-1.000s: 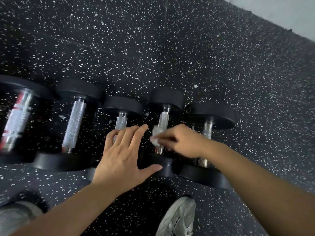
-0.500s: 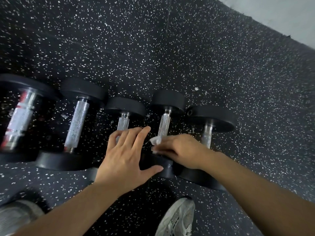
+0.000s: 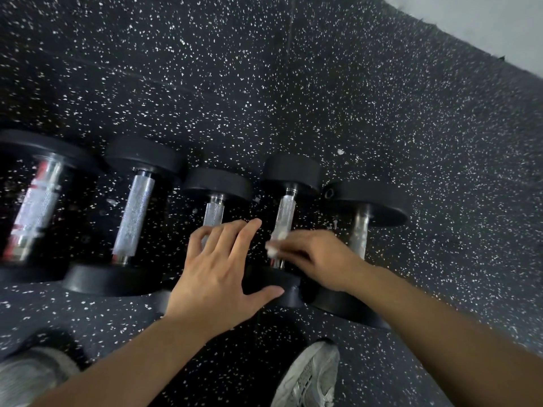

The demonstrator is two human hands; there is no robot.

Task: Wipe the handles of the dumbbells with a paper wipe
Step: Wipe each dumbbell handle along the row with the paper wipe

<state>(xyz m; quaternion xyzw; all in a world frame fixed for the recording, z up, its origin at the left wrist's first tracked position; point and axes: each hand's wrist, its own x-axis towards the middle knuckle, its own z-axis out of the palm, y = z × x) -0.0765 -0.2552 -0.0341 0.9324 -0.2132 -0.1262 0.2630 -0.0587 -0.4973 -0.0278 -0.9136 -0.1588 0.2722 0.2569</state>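
— Chrome on the fourth handle shows bare along its far stretch now; a second ago the right hand and its wad sat higher up that bar. What changed?

— The hand has slid toward the near end of the handle. The paper wipe is now down by the near collar, just above the near black plate. I'd judge one stroke along this bar is about finished.

— And for the task as a whole?

— Five dumbbells lie in a row on the speckled rubber floor, handles running near to far. This one is fourth from the left. Whether the others are wiped I cannot tell from how they look.

— How is the right hand set?

— Fingers curled closed around the wipe and pressed against the handle from its right side, knuckles up, forearm coming in from the near right. Only a small white corner of the wipe shows past the fingertips.

— The left hand?

— Flat and spread, palm down, holding nothing. It rests over the near end of the third dumbbell, thumb reaching out onto the near plate of the fourth, likely to steady it. A grey shoe stands near, below the hands.
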